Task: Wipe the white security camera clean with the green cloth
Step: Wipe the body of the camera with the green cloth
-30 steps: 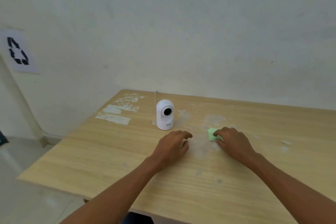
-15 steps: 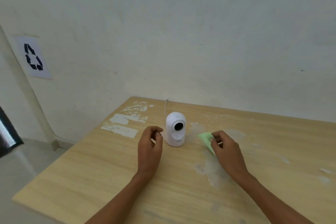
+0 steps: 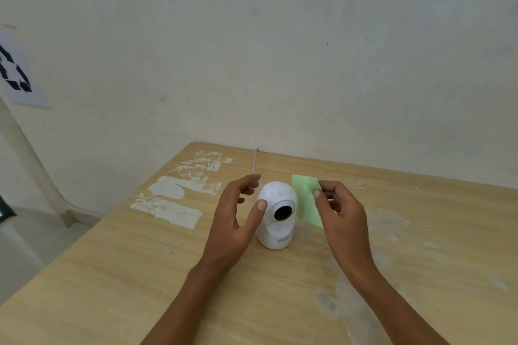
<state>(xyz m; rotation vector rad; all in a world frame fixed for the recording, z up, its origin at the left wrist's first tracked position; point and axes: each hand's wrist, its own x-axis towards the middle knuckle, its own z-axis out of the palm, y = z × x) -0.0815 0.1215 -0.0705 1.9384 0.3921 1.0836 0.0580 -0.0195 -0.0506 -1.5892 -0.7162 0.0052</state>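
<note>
Pre-wipe stage: small white domed plastic security camera (image 3: 277, 214) upright at desk (image 3: 112, 274) centre; left hand (image 3: 235, 221) open at its 9 o'clock; right hand (image 3: 340, 211) pinching thin green cloth (image 3: 307, 200) at 3 o'clock. Next: steady body, press cloth on

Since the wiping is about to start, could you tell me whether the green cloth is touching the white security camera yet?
Cannot tell. In the head view the green cloth, pinched in the right hand, overlaps the camera's right edge, so any gap is hidden.

white camera (image 3: 276, 216), green cloth (image 3: 307, 200)
</note>
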